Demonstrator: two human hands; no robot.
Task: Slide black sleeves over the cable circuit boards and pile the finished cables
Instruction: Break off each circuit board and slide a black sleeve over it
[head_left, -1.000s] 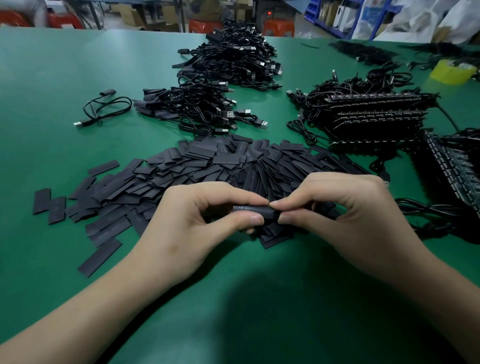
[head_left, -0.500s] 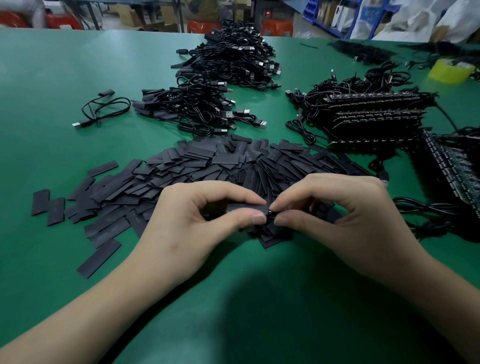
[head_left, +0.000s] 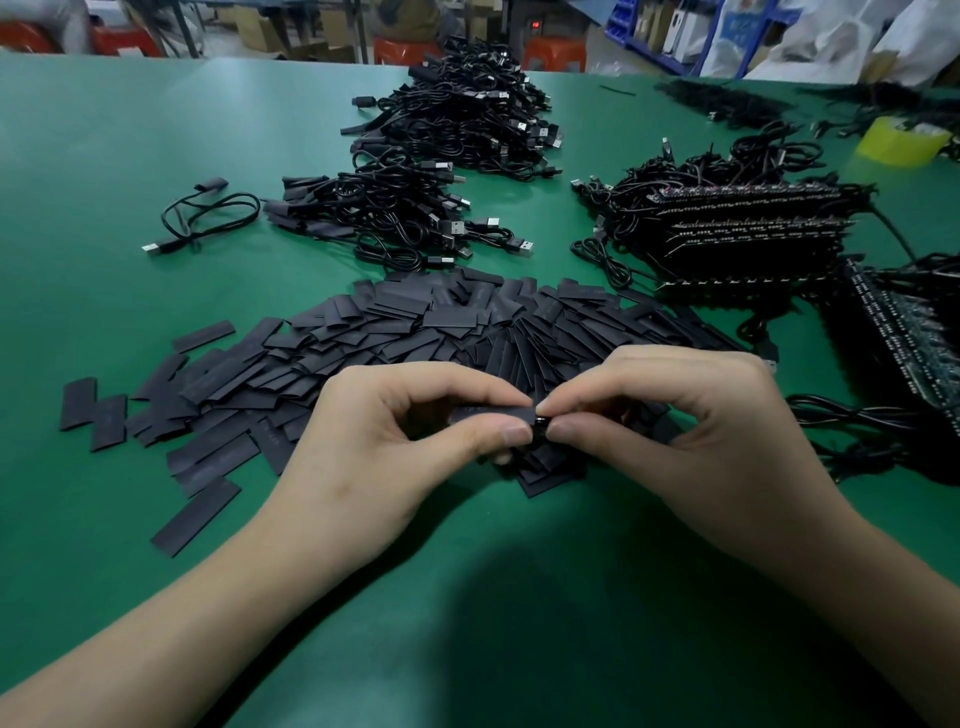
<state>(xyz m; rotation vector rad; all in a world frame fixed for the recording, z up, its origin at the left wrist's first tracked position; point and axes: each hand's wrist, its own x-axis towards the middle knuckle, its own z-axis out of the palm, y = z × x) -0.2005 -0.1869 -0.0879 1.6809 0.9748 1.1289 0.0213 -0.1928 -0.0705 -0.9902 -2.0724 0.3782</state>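
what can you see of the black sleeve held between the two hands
The sleeve is a short matte black tube, rubbery-looking, held roughly level above the pile of loose sleeves. The left hand pinches its right end between thumb and forefinger; the right hand pinches a small dark part at that opening. Its left end is hidden inside the left hand.

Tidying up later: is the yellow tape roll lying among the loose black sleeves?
No, the yellow tape roll sits far to the right, well apart from the pile of loose sleeves.
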